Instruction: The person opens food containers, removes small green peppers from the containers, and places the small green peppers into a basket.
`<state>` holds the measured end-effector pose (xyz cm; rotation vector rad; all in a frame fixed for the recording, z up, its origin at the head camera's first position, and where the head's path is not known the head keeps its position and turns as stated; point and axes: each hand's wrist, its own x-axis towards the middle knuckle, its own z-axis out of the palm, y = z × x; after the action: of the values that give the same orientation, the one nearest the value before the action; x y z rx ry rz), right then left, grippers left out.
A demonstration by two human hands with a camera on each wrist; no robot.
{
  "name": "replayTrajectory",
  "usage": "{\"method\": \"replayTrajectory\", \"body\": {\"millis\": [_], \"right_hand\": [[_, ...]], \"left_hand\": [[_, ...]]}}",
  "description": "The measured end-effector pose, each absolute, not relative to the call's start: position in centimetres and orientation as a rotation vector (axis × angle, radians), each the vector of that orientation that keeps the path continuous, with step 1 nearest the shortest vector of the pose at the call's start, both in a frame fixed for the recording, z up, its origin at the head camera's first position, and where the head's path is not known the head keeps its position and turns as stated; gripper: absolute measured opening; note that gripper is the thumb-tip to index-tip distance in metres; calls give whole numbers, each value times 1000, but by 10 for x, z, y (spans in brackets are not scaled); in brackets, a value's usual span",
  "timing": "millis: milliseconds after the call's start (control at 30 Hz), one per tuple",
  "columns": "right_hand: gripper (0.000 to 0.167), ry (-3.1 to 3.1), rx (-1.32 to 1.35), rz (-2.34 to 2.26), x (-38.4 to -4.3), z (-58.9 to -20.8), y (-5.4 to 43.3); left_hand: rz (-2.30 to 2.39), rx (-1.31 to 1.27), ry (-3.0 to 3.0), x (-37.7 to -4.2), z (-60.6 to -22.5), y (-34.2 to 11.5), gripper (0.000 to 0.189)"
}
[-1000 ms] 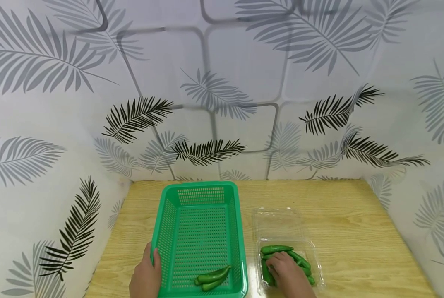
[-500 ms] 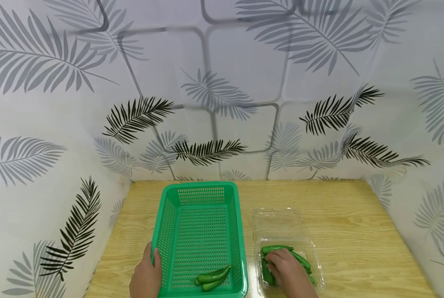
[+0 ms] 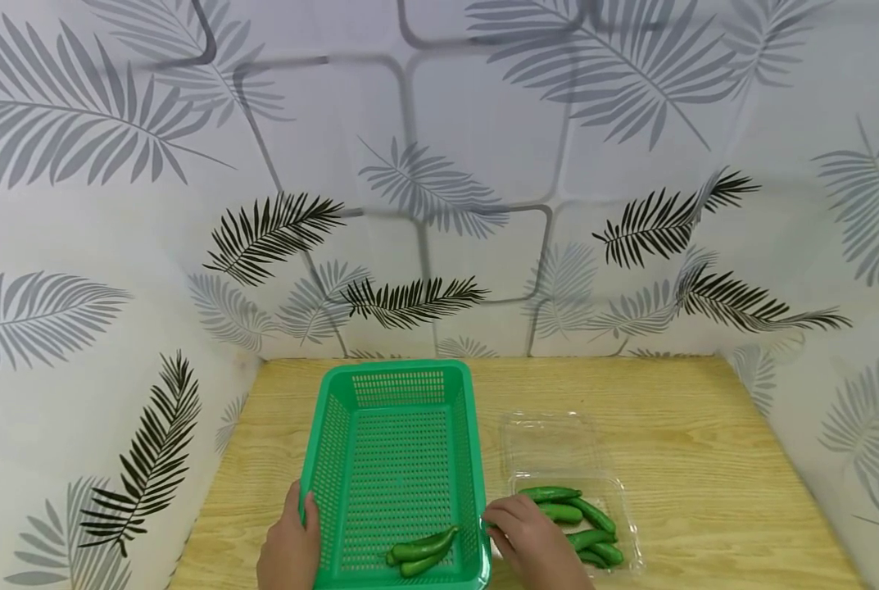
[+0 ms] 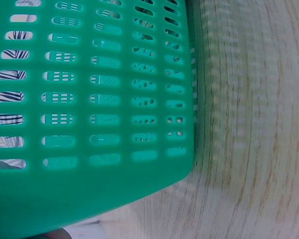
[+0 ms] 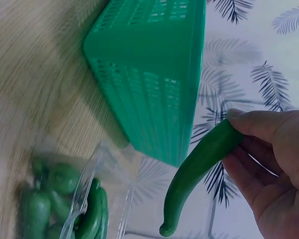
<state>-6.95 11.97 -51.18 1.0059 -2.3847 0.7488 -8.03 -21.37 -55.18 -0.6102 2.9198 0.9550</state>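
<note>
My left hand (image 3: 289,545) grips the left rim of a green plastic basket (image 3: 400,459), fingers outside. Several green chili peppers (image 3: 424,547) lie near the basket's front right corner. My right hand (image 3: 533,541) is at the basket's right rim. Between thumb and fingertips it pinches one curved chili pepper (image 5: 197,172), seen in the right wrist view outside the basket wall; in the head view the hand hides this pepper. More chili peppers (image 3: 590,537) fill part of a clear plastic clamshell box (image 3: 634,533), its lid laid back.
The basket and box stand side by side on a wooden table (image 3: 712,475). Patterned cloth (image 3: 476,164) with leaf prints rises behind the table and at both sides. In the left wrist view the slotted basket wall (image 4: 79,189) takes up the left half.
My right hand has come out of the clear box and moved left to the basket rim, carrying a chili pepper. My left hand and the basket have stayed put.
</note>
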Motion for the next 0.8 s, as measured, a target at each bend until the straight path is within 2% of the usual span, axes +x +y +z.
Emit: {"method": "replayTrajectory", "body": {"millis": [67,133,200,300,367,800], "right_hand": [[28,-2365,1052,762,-69,-508,112],[17,-2363,1085,764,-69,-506,105],[15,-2379,1114,780,-68,-503,97],[15,-2407,1145,776,-67,-503,86],[25,-2421,1168,763,-67,-503,79],[22,-2334,1264,643,-69,-506,54]], "left_hand": [[959,-609,2922,-80,-551,-214,53],[962,-611,2921,-79,-549,-214,53],[964,-612,2923,-79,-548,-214,53],[962,-614,2920,-80,-550,-214,54],[961,-612,2921,-80,-553,-214,55],[973,-598,2920,-81,-555,-214,56]]}}
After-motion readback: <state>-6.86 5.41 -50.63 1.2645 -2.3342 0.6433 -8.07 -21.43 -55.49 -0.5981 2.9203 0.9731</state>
